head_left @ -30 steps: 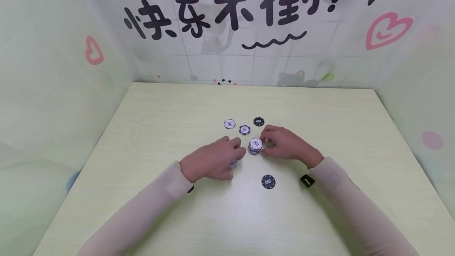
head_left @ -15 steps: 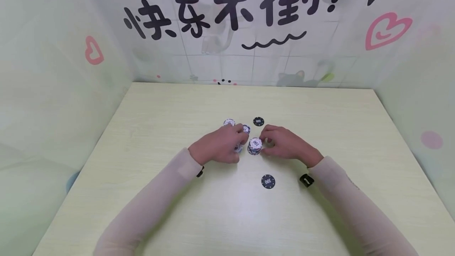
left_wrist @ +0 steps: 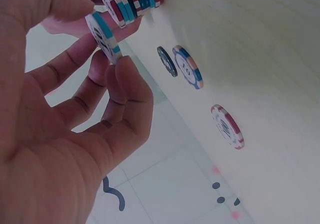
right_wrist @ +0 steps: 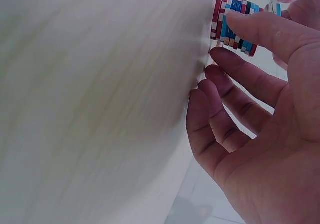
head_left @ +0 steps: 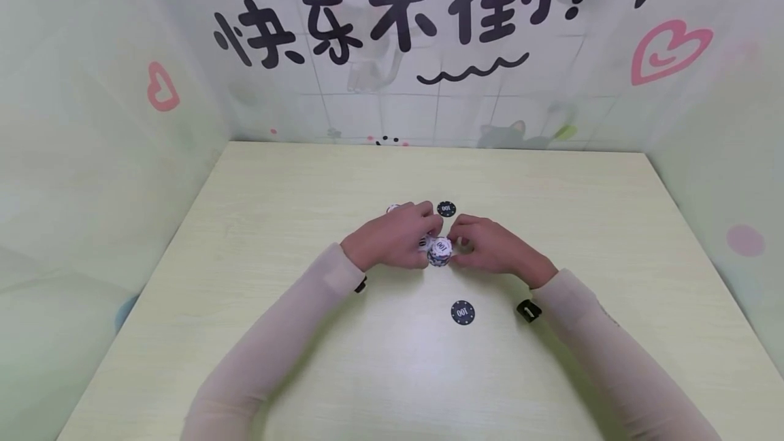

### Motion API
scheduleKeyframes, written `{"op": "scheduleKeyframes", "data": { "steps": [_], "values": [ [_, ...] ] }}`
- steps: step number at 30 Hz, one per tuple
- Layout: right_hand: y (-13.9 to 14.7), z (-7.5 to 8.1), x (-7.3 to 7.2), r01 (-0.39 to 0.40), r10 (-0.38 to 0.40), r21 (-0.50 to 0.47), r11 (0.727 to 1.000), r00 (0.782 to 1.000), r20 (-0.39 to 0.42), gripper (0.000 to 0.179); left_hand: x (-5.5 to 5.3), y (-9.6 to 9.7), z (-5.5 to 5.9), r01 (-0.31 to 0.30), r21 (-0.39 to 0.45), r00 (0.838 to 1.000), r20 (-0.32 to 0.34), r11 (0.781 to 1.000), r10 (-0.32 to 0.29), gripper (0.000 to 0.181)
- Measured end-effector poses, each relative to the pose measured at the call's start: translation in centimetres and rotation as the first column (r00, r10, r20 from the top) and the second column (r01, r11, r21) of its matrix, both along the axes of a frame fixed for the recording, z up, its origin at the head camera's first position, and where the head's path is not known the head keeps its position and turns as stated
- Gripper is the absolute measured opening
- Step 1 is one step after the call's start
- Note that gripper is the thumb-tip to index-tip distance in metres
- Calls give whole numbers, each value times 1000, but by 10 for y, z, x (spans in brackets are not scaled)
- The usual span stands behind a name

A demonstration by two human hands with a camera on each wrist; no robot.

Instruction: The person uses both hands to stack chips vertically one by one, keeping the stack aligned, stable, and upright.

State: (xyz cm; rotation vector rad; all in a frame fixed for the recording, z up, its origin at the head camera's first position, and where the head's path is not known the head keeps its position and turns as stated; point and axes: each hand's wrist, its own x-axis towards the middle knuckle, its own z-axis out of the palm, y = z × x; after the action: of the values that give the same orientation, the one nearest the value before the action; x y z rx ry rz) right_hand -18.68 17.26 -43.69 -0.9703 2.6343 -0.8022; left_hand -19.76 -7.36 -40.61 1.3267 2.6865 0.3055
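Observation:
In the head view, a stack of mixed-colour poker chips (head_left: 440, 252) stands on the table between both hands, a white chip marked 100 on top. My left hand (head_left: 394, 237) pinches a light-blue and white poker chip (left_wrist: 103, 37) between thumb and fingers, tilted, close beside the stack's top. At the stack's other side, my right hand (head_left: 490, 248) holds the stack; its thumb (right_wrist: 250, 27) lies along the chips in the right wrist view, with the fingers curved near the base.
A black chip (head_left: 446, 209) lies behind the stack and another black chip (head_left: 463, 312) in front. The left wrist view shows a blue-edged chip (left_wrist: 188, 67) and a red-edged chip (left_wrist: 227, 126) flat on the table. A printed curtain (head_left: 380, 114) hangs behind.
My left hand has moved right and away from me, bringing its chip to the stack and covering the blue-edged chip in the head view. The right hand has stayed at the stack.

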Motion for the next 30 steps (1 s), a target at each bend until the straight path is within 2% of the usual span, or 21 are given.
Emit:
{"op": "scheduleKeyframes", "data": {
  "steps": [5, 13, 21, 30],
  "values": [
    [1, 0, 0, -3, 3, 10, 1000, 1000, -4, 23, -3, 9, 1, 15, 26, 1000, 8, 1000, -15, 34],
    [2, 0, 1, -17, 17, 7, 1000, 1000, -12, 39, -7, 19, -3, 52, 47, 999, 10, 998, -52, 49],
    [2, -1, 1, -12, 12, -11, 1000, 1000, 4, 29, -8, 27, -7, 50, 104, 998, 41, 993, -55, 36],
    [2, 0, 1, 2, -2, -8, 1000, 1000, 17, 25, -8, 29, -11, 52, 113, 997, 45, 992, -57, 38]
  ]
}}
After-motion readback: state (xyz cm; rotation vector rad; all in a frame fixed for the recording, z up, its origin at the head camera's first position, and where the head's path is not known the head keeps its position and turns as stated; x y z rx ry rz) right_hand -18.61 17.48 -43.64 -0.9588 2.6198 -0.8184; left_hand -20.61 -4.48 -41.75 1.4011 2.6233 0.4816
